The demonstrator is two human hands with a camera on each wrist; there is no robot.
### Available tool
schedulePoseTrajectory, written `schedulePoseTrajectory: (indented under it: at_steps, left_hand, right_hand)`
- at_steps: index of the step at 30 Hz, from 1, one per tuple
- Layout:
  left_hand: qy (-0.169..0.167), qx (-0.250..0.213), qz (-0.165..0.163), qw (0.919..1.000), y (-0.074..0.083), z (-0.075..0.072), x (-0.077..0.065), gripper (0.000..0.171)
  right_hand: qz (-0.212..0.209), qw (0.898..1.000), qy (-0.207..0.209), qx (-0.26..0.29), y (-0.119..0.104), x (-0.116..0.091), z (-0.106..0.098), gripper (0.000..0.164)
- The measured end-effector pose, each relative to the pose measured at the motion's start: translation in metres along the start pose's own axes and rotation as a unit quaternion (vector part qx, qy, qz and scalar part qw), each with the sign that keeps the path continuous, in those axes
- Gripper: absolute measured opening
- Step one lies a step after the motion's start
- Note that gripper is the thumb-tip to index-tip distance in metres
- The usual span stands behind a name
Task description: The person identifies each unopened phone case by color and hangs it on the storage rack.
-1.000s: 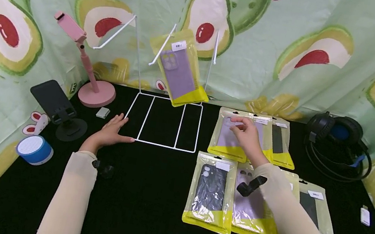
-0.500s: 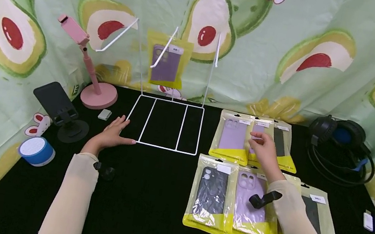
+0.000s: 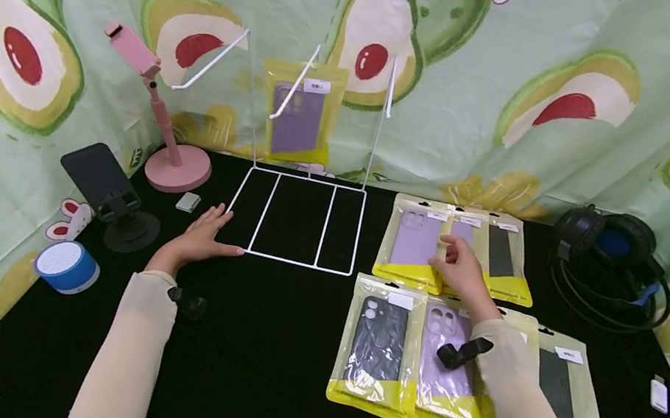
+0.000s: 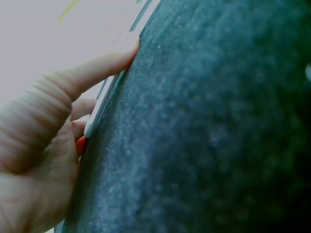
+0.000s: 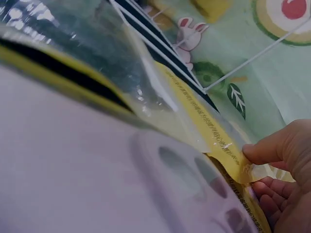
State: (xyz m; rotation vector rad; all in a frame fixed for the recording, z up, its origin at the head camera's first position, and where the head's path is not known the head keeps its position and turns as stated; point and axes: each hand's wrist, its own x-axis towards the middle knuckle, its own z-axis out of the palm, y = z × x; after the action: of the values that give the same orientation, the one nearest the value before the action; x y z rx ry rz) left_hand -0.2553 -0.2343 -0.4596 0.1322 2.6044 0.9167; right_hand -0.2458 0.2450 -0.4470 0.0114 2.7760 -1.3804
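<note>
My left hand (image 3: pixel 200 236) lies at the front left corner of a white wire display rack (image 3: pixel 298 262), fingers spread and thumb tip on its front bar. In the left wrist view the thumb (image 4: pixel 104 65) touches that white bar. A purple phone case in a clear-and-yellow packet (image 3: pixel 297 116) hangs from the rack's middle hook. My right hand (image 3: pixel 462 267) is over the back row of packets. It pinches the yellow edge of a phone case packet (image 5: pixel 221 155) between thumb and fingers, beside the left packet with a purple case (image 3: pixel 415 242). Its palm side is hidden in the head view.
Packets with dark cases (image 3: pixel 377 343) and purple cases (image 3: pixel 444 355) lie in the front row. Black headphones (image 3: pixel 605 242) and a USB stick (image 3: pixel 659 393) are at right. A pink stand (image 3: pixel 177 168), phone holder (image 3: pixel 100 183) and blue speaker (image 3: pixel 65 266) stand at left.
The hanging packet has swung from tilted to nearly straight on its hook. My right hand has moved right, then slightly back left and down onto a packet's edge. My left hand stays on the rack.
</note>
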Motion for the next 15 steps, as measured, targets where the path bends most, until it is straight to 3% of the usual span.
schedulePoseTrajectory:
  at_steps: [5, 15]
  left_hand:
    - [-0.003, 0.001, -0.001, 1.0, -0.0013, 0.0, 0.0006, 0.099]
    - [-0.005, -0.003, -0.006, 1.0, 0.0018, -0.0004, 0.0011, 0.1]
  right_hand:
    - [0.023, 0.999, 0.0, 0.027, 0.0001, -0.0006, 0.0009, 0.038]
    - [0.065, 0.991, 0.056, 0.106, -0.0035, -0.0043, -0.0022, 0.031]
